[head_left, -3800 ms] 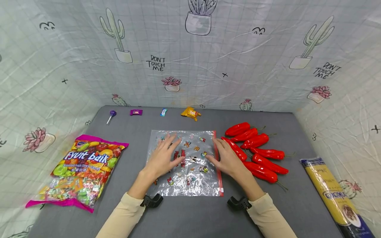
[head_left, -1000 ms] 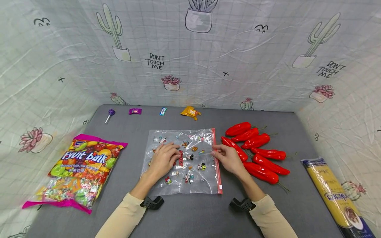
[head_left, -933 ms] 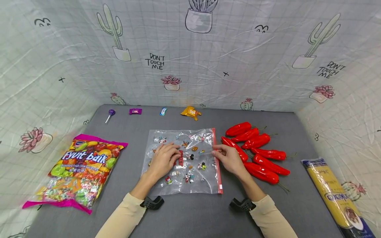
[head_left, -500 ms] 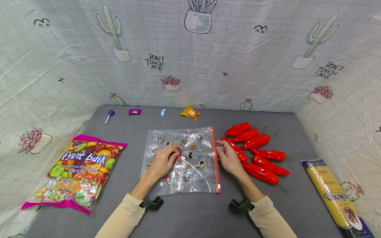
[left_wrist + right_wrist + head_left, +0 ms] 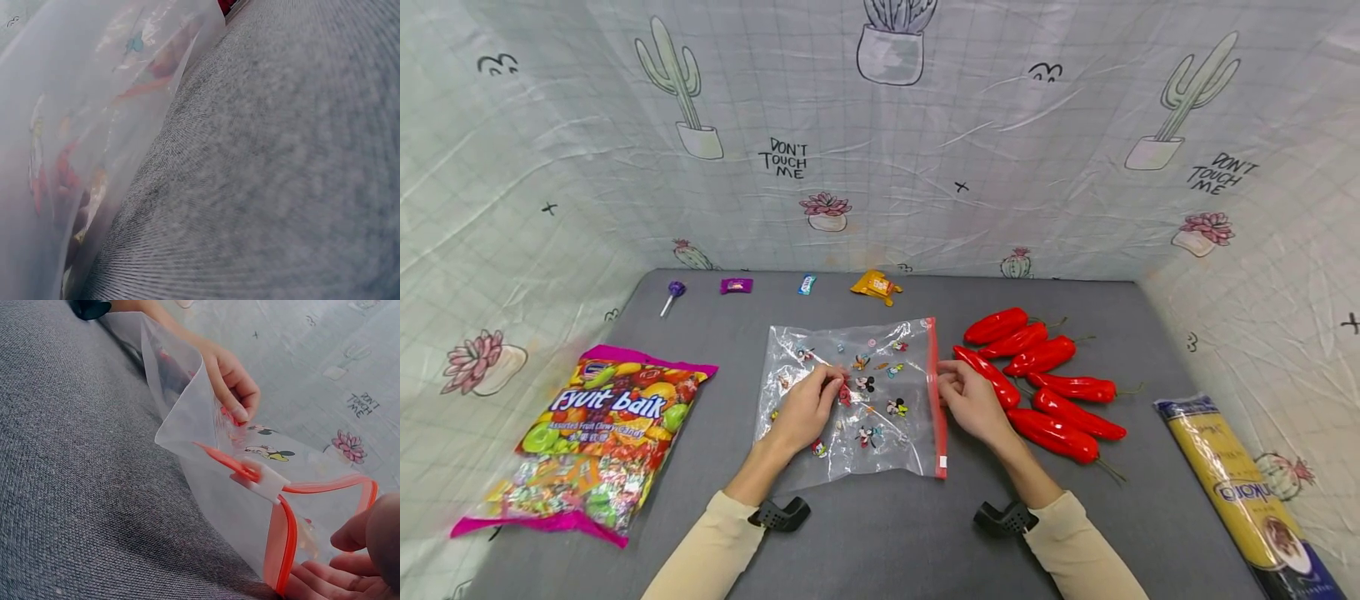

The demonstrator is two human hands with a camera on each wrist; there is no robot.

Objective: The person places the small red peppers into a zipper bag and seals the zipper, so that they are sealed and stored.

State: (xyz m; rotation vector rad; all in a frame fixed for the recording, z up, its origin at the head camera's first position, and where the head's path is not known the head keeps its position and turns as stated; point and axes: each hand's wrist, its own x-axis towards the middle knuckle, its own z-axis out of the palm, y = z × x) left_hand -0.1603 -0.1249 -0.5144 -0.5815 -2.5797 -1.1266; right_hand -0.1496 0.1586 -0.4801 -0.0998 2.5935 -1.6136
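Note:
A clear slider zip bag (image 5: 889, 450) with cartoon prints and a red zip edge is on the grey table, its upper film raised. My left hand (image 5: 803, 410) pinches that film near the red print, and in the right wrist view the bag's side bulges up. At the red edge is my right hand (image 5: 977, 407), thumb above and fingers at the lower red strip (image 5: 284, 544). Between the two strips the mouth gapes, with the white slider (image 5: 270, 481) at its near end. In the left wrist view, raised film (image 5: 125, 94) hides the left hand.
Several red peppers (image 5: 1045, 357) lie close to the right hand. A large candy bag (image 5: 617, 408) is at the left, a yellow packet (image 5: 1232, 492) at the far right. Along the back sit a lollipop (image 5: 676, 289), a purple sweet (image 5: 736, 286), a small blue-white sweet (image 5: 807, 285) and an orange-yellow packet (image 5: 877, 286).
Both hands lay spread over the bag, then the left hand gathered and lifted its film. The right hand drew off the bag's surface to just beyond the red edge, and the mouth edge shifted slightly left.

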